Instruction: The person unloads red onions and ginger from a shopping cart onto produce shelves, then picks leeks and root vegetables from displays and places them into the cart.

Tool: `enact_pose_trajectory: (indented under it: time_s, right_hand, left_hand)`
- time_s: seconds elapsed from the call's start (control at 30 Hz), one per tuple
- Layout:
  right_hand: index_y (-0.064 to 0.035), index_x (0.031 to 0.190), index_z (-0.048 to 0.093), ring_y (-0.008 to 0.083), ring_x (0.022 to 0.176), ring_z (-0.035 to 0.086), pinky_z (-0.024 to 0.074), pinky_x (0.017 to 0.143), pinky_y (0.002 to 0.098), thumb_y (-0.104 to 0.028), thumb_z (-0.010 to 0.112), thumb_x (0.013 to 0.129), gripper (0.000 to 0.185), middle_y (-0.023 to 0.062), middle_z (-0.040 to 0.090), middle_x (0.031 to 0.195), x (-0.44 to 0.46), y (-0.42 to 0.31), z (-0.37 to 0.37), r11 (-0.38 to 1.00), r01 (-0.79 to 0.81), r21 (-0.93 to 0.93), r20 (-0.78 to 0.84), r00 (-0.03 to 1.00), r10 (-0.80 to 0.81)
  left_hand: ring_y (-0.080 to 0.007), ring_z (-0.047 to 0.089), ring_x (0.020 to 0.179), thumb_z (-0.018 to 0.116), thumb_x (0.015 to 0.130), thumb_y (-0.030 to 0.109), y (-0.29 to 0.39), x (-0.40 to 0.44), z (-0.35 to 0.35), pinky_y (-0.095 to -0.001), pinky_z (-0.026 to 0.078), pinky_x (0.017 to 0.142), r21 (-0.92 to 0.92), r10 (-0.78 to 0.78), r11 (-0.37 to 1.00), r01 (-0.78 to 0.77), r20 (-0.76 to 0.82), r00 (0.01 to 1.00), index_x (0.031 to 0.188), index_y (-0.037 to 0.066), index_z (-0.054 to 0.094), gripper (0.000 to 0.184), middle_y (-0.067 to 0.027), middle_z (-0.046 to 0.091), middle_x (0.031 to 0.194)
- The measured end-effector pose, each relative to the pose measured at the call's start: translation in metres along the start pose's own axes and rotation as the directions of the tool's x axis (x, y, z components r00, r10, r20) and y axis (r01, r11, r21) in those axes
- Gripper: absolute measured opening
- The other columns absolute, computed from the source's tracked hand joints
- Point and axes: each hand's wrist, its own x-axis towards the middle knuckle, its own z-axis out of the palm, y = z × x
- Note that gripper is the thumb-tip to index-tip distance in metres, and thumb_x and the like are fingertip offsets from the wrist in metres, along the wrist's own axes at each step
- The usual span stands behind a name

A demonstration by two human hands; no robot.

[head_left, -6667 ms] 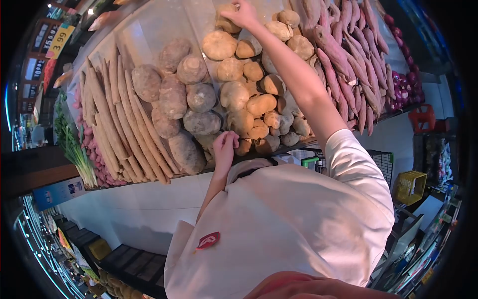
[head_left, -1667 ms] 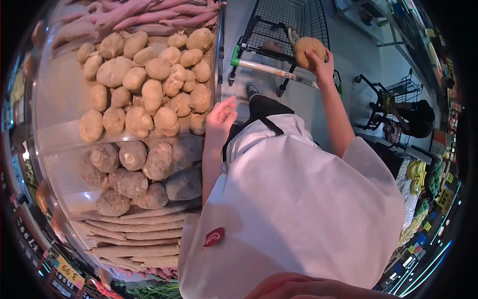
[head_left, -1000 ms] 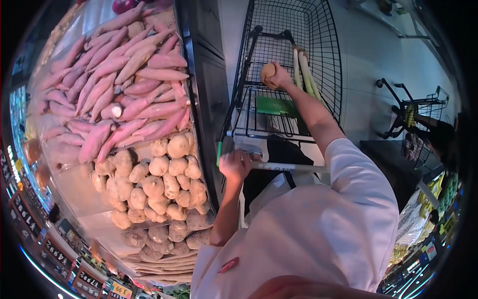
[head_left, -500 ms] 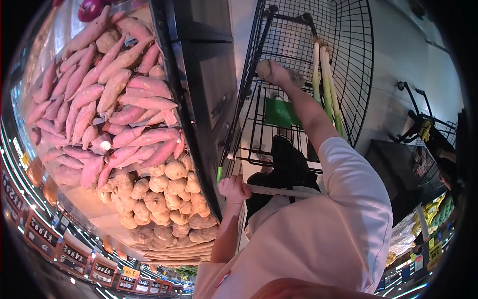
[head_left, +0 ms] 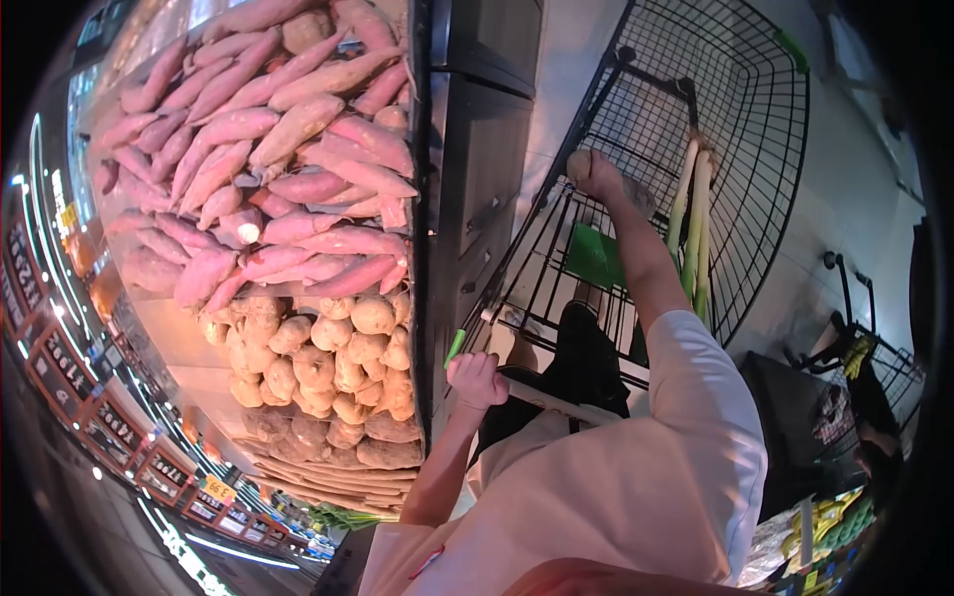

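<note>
My right hand reaches down into the black wire shopping cart, with its fingers closed around a brown potato. Another brownish lump shows beside the wrist, partly hidden, and I cannot make out exactly what it is. Long green onions lean along the cart, right of my forearm. My left hand is wrapped round the cart handle near its green end. A green panel sits on the cart between my arms.
Left of the cart, a produce stand holds pink sweet potatoes, potatoes and long brown roots. Its dark edge runs beside the cart. Another cart stands at the right. Price signs line the lower left.
The view has turned, so the stand and cart appear farther right. My right hand stays low in the cart around the potato, and my left hand keeps its grip on the handle.
</note>
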Motion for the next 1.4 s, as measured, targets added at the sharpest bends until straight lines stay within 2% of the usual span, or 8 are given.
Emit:
enact_pose_trajectory:
  time_s: [0.23, 0.33, 0.57, 0.77, 0.9, 1.07, 1.23, 1.4]
  right_hand:
    - [-0.0024, 0.142, 0.044, 0.0464, 0.119, 0.062, 0.0522, 0.105, 0.0502, -0.031, 0.083, 0.08, 0.078, 0.0274, 0.05, 0.142, -0.025, -0.01, -0.003, 0.99, 0.006, -0.138, -0.189, 0.981, -0.033]
    - [-0.0032, 0.132, 0.051, 0.0427, 0.112, 0.064, 0.0521, 0.1, 0.0509, -0.018, 0.078, 0.082, 0.059, 0.0244, 0.059, 0.131, -0.074, -0.032, -0.021, 0.995, 0.077, -0.066, -0.442, 0.892, -0.098]
    - [-0.0021, 0.083, 0.068, 0.0373, 0.078, 0.068, 0.053, 0.075, 0.0452, -0.005, 0.058, 0.085, 0.011, 0.0208, 0.068, 0.08, -0.16, -0.046, -0.045, 0.906, 0.292, 0.306, -0.515, 0.851, -0.1]
    - [-0.0072, 0.105, 0.065, 0.0405, 0.087, 0.073, 0.056, 0.08, 0.0467, -0.024, 0.064, 0.09, 0.022, 0.0211, 0.073, 0.084, -0.263, -0.099, -0.107, 0.977, -0.135, 0.164, -0.375, 0.908, 0.189]
    - [-0.0087, 0.111, 0.063, 0.041, 0.089, 0.072, 0.056, 0.083, 0.048, -0.03, 0.069, 0.089, 0.031, 0.0217, 0.074, 0.088, -0.323, -0.083, -0.126, 0.985, -0.058, 0.164, -0.292, 0.951, 0.105]
    - [-0.0054, 0.105, 0.063, 0.0382, 0.089, 0.065, 0.0511, 0.079, 0.0497, -0.014, 0.064, 0.091, 0.017, 0.014, 0.066, 0.089, -0.422, -0.115, -0.165, 0.991, 0.136, -0.023, -0.811, 0.577, -0.098]
    - [-0.0057, 0.099, 0.064, 0.037, 0.083, 0.065, 0.0502, 0.08, 0.049, -0.015, 0.065, 0.093, 0.011, 0.0137, 0.067, 0.083, -0.459, -0.075, -0.111, 0.983, 0.027, 0.183, -0.82, 0.555, 0.138]
    - [-0.0104, 0.096, 0.067, 0.0337, 0.071, 0.066, 0.051, 0.067, 0.0486, -0.021, 0.066, 0.093, 0.011, 0.0122, 0.066, 0.073, -0.474, -0.026, -0.081, 0.991, -0.117, 0.069, -0.875, 0.471, 0.116]
  left_hand:
    - [-0.0265, 0.052, 0.065, 0.055, 0.08, 0.032, -0.001, 0.011, -0.009, -0.0402, 0.039, 0.067, -0.029, 0.03, 0.999, -0.031, -0.028, 0.999, 0.075, 0.012, 0.056, 0.02, -0.0073, 0.046, 0.071]
    - [-0.0262, 0.052, 0.065, 0.054, 0.085, 0.032, -0.002, 0.017, -0.012, -0.0402, 0.039, 0.067, -0.046, 0.065, 0.997, -0.069, -0.097, 0.993, 0.075, 0.012, 0.056, 0.022, -0.0072, 0.047, 0.072]
    - [-0.0266, 0.054, 0.066, 0.061, 0.071, 0.022, -0.012, 0.028, 0.007, -0.0402, 0.042, 0.07, -0.155, 0.049, 0.984, -0.09, -0.249, 0.967, 0.076, 0.012, 0.061, 0.011, -0.0047, 0.053, 0.072]
    - [-0.0279, 0.059, 0.07, 0.063, 0.074, 0.019, -0.019, 0.066, 0.014, -0.0423, 0.045, 0.072, -0.156, 0.126, 0.973, -0.172, -0.268, 0.955, 0.075, 0.012, 0.062, 0.007, -0.0058, 0.057, 0.072]
    - [-0.0269, 0.063, 0.07, 0.065, 0.077, 0.02, -0.017, 0.099, 0.023, -0.0416, 0.046, 0.073, -0.156, 0.128, 0.97, -0.187, -0.324, 0.937, 0.069, 0.011, 0.064, 0.012, -0.0075, 0.062, 0.07]
    - [-0.027, 0.065, 0.066, 0.066, 0.08, 0.022, -0.01, 0.145, 0.033, -0.041, 0.047, 0.075, -0.126, 0.136, 0.972, -0.201, -0.398, 0.907, 0.062, 0.012, 0.067, 0.021, -0.0086, 0.066, 0.064]
    - [-0.0301, 0.068, 0.063, 0.066, 0.084, 0.028, -0.001, 0.172, 0.041, -0.0421, 0.05, 0.08, -0.096, 0.116, 0.983, -0.157, -0.334, 0.935, 0.061, 0.008, 0.073, 0.031, -0.0137, 0.07, 0.064]
    - [-0.0343, 0.072, 0.064, 0.065, 0.089, 0.035, 0.005, 0.167, 0.033, -0.0443, 0.051, 0.089, -0.16, 0.111, 0.977, -0.143, -0.195, 0.975, 0.068, 0.003, 0.077, 0.041, -0.0178, 0.072, 0.067]
